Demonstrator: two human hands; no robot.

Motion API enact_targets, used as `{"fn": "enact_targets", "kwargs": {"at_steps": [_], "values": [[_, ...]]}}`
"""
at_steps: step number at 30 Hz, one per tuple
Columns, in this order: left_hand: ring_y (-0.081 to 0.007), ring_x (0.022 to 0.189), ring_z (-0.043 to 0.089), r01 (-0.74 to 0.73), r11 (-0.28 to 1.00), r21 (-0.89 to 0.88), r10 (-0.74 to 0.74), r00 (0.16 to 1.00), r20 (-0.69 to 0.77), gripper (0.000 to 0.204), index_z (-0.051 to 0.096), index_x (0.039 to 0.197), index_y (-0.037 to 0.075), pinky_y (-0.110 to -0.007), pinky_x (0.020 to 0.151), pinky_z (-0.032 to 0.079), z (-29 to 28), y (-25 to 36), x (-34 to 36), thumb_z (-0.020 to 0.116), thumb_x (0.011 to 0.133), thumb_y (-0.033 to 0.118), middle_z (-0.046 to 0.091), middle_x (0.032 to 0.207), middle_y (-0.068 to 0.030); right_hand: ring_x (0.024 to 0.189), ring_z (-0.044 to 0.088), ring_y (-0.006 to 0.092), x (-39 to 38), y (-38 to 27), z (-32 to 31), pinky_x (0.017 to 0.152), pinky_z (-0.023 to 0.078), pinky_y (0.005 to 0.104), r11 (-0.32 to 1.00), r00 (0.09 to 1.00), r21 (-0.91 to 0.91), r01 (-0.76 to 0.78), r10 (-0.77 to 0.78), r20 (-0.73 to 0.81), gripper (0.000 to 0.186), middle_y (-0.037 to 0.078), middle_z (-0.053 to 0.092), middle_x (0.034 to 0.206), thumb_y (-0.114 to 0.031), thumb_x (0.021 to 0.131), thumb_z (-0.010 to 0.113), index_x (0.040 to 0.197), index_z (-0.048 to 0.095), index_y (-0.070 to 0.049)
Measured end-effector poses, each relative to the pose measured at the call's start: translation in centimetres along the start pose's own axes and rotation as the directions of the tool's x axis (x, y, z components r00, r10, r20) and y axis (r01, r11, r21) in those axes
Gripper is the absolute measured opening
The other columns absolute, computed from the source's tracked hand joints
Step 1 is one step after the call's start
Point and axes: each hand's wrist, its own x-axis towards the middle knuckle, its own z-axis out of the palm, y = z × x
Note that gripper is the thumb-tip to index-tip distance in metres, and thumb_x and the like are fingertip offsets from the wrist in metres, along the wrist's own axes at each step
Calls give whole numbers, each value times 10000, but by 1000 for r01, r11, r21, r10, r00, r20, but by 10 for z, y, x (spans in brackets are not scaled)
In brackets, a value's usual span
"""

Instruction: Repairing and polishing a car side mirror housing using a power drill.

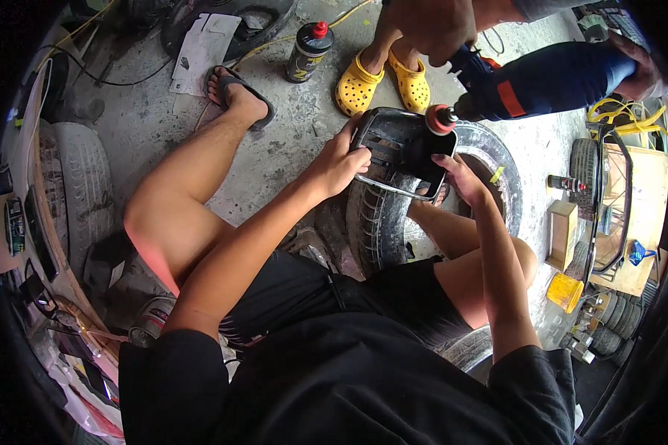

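Note:
Between my two hands is a black, hollow plastic housing (408, 190) with a glossy rim and slots inside. My left hand (341, 165) is closed round its left side. My right hand (464, 180) grips the right side, with the thumb against the edge. At the housing's top right corner is a red and white round pad (441, 119) on a blue power tool (549, 80); I cannot tell if the pad touches the rim. A co-worker's two hands (434, 30) hold the tool. Below the housing lies a tyre (375, 230).
The co-worker's yellow clogs (360, 83) stand just beyond the housing. A dark bottle with a red cap (309, 53) is on the floor near a cardboard piece (204, 52). At the right are a wooden box (562, 234) and a yellow container (565, 292). More tyres (85, 185) lean at the left.

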Motion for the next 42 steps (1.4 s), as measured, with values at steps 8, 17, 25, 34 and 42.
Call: {"fn": "enact_targets", "kwargs": {"at_steps": [8, 17, 25, 34, 42], "values": [[-367, 984, 551, 21, 996, -83, -20, 1000, 16, 484, 237, 1285, -22, -404, 835, 480, 12, -8, 11, 387, 850, 129, 420, 1149, -226, 1207, 343, 361, 5, 18, -26, 981, 285, 452, 991, 994, -91, -97, 93, -53, 710, 183, 380, 1302, -467, 786, 517, 1331, 281, -76], [-344, 960, 568, 42, 999, -32, -41, 999, 28, 464, 292, 1245, -35, -379, 806, 483, 11, -9, 14, 383, 815, 113, 442, 1137, -212, 1075, 463, 267, -25, -23, -6, 888, 391, 354, 988, 992, -141, -58, 41, -118, 981, 189, 380, 1279, -496, 655, 620, 1359, 162, 11], [-336, 959, 571, 37, 999, -14, -38, 999, -7, 425, 269, 1243, -60, -371, 821, 487, 6, -8, 6, 348, 857, 101, 446, 1152, -238, 1011, 497, 258, -5, -10, -2, 762, 483, 354, 996, 1000, -94, -10, 9, -5, 828, 183, 436, 1155, -451, 695, 620, 1274, 254, 14], [-355, 960, 573, 54, 998, -13, -54, 999, 4, 452, 266, 1255, -49, -387, 819, 488, 11, -11, 14, 343, 836, 101, 446, 1149, -238, 902, 528, 226, 0, -1, -14, 704, 484, 334, 993, 999, -109, -40, 40, -6, 788, 158, 490, 1042, -440, 697, 627, 1242, 280, 11], [-368, 962, 566, 59, 993, -101, -62, 998, -23, 376, 303, 1193, -38, -409, 810, 496, -7, -27, 12, 391, 890, 167, 446, 1113, -229, 813, 520, 202, 10, 3, -5, 649, 438, 312, 986, 992, -164, 21, -41, -119, 788, 134, 523, 962, -456, 688, 620, 1194, 337, 78]]}}
